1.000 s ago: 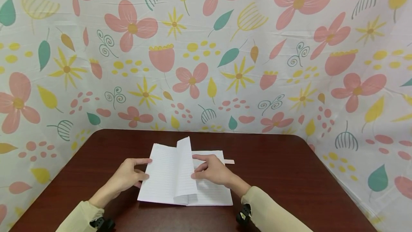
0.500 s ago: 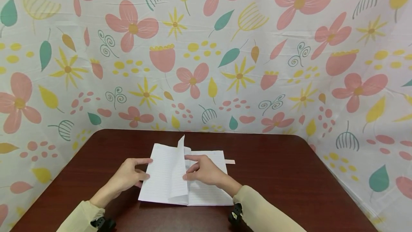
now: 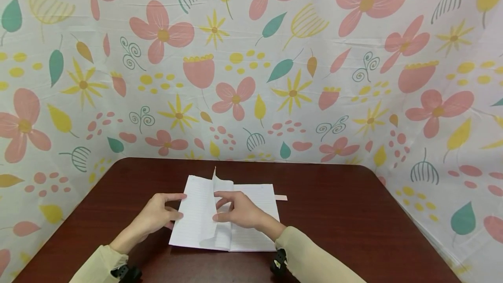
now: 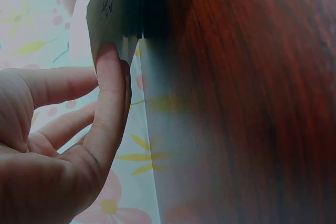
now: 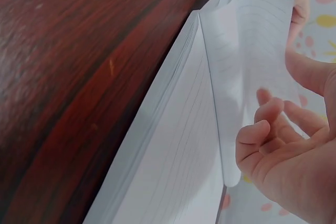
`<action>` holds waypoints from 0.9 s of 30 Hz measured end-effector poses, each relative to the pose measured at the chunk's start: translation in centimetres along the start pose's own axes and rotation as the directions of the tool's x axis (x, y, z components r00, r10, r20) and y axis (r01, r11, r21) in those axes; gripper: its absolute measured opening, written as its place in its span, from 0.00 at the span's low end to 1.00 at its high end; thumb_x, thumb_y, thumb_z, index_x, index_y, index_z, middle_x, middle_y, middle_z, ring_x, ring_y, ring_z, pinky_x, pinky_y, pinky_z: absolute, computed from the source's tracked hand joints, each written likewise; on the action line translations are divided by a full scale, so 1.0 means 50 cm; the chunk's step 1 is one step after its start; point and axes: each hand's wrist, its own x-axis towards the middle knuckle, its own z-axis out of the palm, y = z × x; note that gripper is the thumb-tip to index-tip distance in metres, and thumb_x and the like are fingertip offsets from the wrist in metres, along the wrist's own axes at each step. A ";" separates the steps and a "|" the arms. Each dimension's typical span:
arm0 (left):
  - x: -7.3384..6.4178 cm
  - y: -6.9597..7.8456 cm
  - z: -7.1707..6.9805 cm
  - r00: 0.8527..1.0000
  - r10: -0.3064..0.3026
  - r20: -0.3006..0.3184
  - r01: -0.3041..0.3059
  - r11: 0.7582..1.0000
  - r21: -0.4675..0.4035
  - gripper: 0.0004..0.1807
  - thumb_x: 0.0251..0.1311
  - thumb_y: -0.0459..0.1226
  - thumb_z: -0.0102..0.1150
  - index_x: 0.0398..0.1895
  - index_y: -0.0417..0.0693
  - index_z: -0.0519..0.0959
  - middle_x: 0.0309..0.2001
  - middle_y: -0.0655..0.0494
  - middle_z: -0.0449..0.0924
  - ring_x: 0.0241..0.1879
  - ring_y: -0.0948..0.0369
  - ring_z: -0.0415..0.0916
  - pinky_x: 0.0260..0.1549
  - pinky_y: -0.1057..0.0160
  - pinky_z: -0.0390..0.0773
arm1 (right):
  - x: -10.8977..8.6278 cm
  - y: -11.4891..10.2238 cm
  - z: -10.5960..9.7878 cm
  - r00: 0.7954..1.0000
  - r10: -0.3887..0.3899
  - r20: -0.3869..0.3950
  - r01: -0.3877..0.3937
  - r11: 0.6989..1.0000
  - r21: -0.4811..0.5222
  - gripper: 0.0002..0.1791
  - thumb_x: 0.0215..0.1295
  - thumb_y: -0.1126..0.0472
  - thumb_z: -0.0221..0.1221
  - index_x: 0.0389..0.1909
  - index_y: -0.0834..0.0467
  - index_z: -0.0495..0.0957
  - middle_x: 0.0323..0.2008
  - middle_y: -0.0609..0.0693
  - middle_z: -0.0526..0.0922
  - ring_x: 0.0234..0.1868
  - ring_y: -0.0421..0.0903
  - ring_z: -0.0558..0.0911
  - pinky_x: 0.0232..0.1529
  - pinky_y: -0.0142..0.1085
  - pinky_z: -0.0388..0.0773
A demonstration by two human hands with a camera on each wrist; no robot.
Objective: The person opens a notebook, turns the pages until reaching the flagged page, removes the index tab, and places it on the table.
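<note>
An open notebook (image 3: 253,206) with white lined pages lies on the dark table, a loose page (image 3: 207,213) standing up near its middle and curving left. My right hand (image 3: 241,209) holds the free edge of that page by thumb and index finger. In the right wrist view, the raised page (image 5: 260,35) bends over beside the thumb (image 5: 310,72), and the other fingers are curled. At the notebook's left edge, my left hand (image 3: 154,213) grips the left half. The left wrist view shows the underside of that half (image 4: 113,19) with dark handwritten marks, a finger pressed against it.
A pale pink tab (image 3: 281,198) sticks out from the notebook's right side. The dark red-brown table (image 3: 334,213) spreads around it, with a floral cloth (image 3: 251,64) hanging behind. Each wrist wears a black device, one on the left wrist (image 3: 125,273) and one on the right (image 3: 279,262).
My right hand has moved left, carrying the page's free edge over toward the left half. More of the right-hand page is uncovered. The left hand stays at the left edge.
</note>
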 end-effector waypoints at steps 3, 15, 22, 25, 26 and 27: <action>0.001 -0.001 0.000 1.000 0.006 0.003 -0.006 1.000 -0.007 0.29 0.58 0.21 0.70 0.65 0.27 0.76 0.45 0.42 0.85 0.36 0.51 0.87 0.28 0.50 0.88 | 0.002 -0.003 0.006 1.000 -0.002 0.001 0.002 1.000 0.004 0.34 0.63 0.61 0.75 0.69 0.60 0.78 0.53 0.53 0.87 0.22 0.38 0.73 0.28 0.30 0.73; -0.001 -0.004 -0.004 1.000 0.005 0.018 -0.005 1.000 -0.021 0.30 0.59 0.21 0.68 0.66 0.26 0.75 0.46 0.40 0.85 0.37 0.50 0.87 0.29 0.50 0.88 | 0.013 -0.013 0.029 0.998 0.034 0.055 -0.033 0.999 -0.034 0.35 0.68 0.52 0.71 0.72 0.60 0.75 0.67 0.55 0.79 0.66 0.46 0.77 0.54 0.35 0.78; -0.001 -0.007 -0.004 1.000 -0.003 0.024 0.004 1.000 -0.027 0.30 0.60 0.22 0.69 0.67 0.26 0.74 0.46 0.41 0.86 0.37 0.50 0.87 0.30 0.49 0.88 | 0.013 -0.014 0.031 0.995 0.055 0.080 -0.051 0.997 -0.051 0.32 0.69 0.49 0.70 0.70 0.56 0.78 0.67 0.53 0.80 0.50 0.42 0.81 0.44 0.34 0.79; -0.002 -0.009 -0.004 0.999 0.009 0.032 -0.008 0.999 -0.040 0.31 0.60 0.22 0.68 0.68 0.26 0.73 0.49 0.39 0.84 0.37 0.50 0.88 0.29 0.49 0.88 | 0.012 -0.015 0.031 0.995 0.068 0.078 -0.064 0.997 -0.049 0.32 0.67 0.51 0.72 0.70 0.56 0.78 0.68 0.53 0.79 0.39 0.40 0.78 0.38 0.33 0.76; -0.002 -0.010 -0.004 0.999 0.013 0.033 -0.011 0.999 -0.044 0.31 0.60 0.22 0.67 0.68 0.26 0.73 0.51 0.38 0.84 0.37 0.49 0.88 0.29 0.49 0.88 | 0.012 -0.015 0.031 0.994 0.071 0.078 -0.067 0.997 -0.048 0.33 0.66 0.52 0.73 0.70 0.56 0.78 0.68 0.53 0.79 0.36 0.40 0.76 0.36 0.32 0.75; -0.002 -0.011 -0.003 0.999 0.014 0.030 -0.012 0.999 -0.048 0.31 0.61 0.22 0.67 0.68 0.26 0.73 0.52 0.37 0.83 0.37 0.49 0.88 0.29 0.49 0.88 | 0.012 -0.014 0.031 0.994 0.072 0.077 -0.068 0.996 -0.049 0.33 0.65 0.53 0.74 0.70 0.56 0.78 0.68 0.53 0.79 0.35 0.41 0.76 0.36 0.33 0.75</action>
